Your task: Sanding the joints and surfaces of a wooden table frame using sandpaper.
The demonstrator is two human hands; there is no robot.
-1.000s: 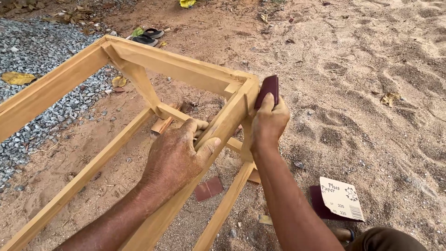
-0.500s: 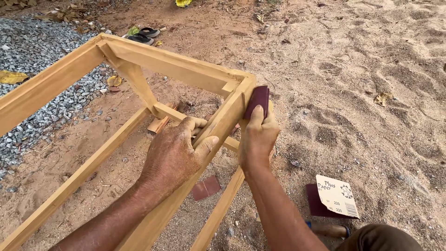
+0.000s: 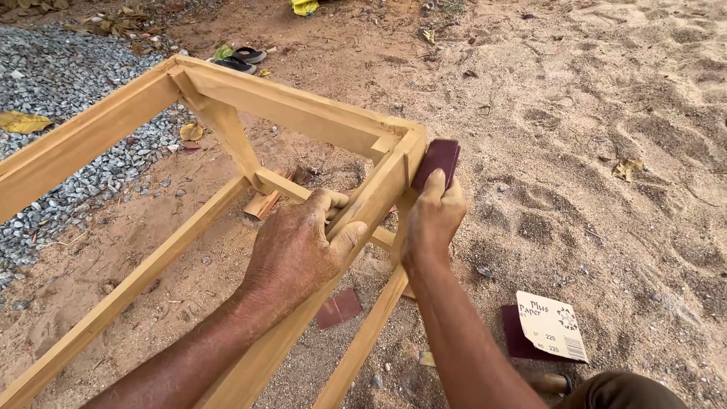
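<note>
My left hand (image 3: 295, 254) was clenched hard, fingers wrapped over and thumb pressed up alongside, with the forearm running back toward my lower left. My right hand (image 3: 432, 220) sat just beside it, a little farther out, fingers flat and pinched closed with the thumb tucked under, wrist straight, forearm stretched back toward me.

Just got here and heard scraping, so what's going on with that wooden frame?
A person is sanding a wooden frame that sits on sandy ground. The left hand grips one rail to steady it, while the right hand presses a dark sandpaper piece against the frame's outer corner. A folded sandpaper sheet and a small scrap lie on the sand nearby.
</note>
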